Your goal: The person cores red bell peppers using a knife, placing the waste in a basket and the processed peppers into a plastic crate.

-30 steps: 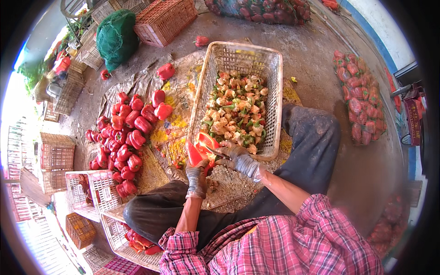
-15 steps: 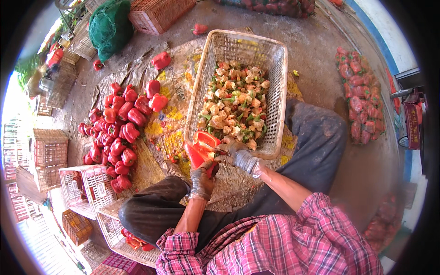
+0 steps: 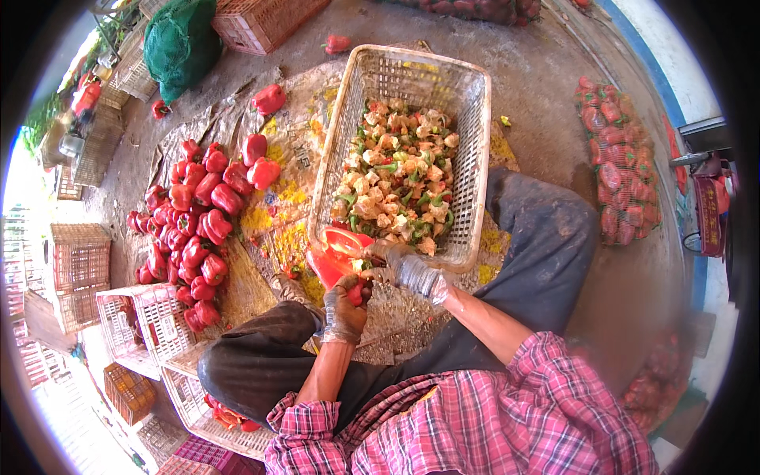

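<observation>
A split red pepper (image 3: 336,255) is gripped in the gloved left hand (image 3: 345,305); the right hand (image 3: 404,265) is closed at its core. Scraping is best kept directly over the white basket (image 3: 467,150) just beyond, whole peppers (image 3: 198,222) lying farther left.

Red pepper (image 3: 336,257), cut open, hollow inside showed, glossy flesh, tilted, gripped from below by gloved left hand (image 3: 346,305), gloved right hand (image 3: 408,267) touched its right edge, held just beside near rim of basket (image 3: 467,170)
</observation>
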Demonstrator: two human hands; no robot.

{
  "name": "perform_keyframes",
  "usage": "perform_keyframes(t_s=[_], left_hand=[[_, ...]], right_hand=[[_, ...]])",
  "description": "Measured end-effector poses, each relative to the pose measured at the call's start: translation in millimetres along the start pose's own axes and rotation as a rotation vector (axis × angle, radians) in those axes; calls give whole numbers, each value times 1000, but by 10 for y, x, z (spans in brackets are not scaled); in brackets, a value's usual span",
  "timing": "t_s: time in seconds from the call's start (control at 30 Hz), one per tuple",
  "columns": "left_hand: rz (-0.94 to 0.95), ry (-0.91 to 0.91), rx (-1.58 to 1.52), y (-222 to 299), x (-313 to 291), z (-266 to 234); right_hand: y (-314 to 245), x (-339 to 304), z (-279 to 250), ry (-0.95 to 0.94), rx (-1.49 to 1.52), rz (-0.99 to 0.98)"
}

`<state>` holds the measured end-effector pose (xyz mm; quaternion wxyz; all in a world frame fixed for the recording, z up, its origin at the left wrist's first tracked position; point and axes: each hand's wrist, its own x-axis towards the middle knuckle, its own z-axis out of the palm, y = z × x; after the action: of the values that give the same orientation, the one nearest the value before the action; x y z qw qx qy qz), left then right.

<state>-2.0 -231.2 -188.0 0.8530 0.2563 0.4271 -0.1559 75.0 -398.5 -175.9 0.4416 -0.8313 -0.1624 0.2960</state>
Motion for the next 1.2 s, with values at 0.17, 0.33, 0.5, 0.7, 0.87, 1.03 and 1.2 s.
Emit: perform_keyframes(t_s=[0.17,0.33,0.5,0.7,0.87,1.03,1.2], left_hand=[[-91,-106,-154,15,26,32],[83,-110,-42,-115,47,10],[166,-60,30,-147,72,-2],[311,134,410,-229,25,179],[492,160,363,-93,-266,314],[704,127,491,-146,-46,51],[566,224,465,9,44,-49]], right_hand=[[316,159,296,63,269,129],[204,129,390,192,245,101],[-184,117,334,233,187,277],[258,345,492,302,384,252],[112,42,306,140,835,299],[259,10,363,105,1005,300],[-141,-28,378,312,624,138]])
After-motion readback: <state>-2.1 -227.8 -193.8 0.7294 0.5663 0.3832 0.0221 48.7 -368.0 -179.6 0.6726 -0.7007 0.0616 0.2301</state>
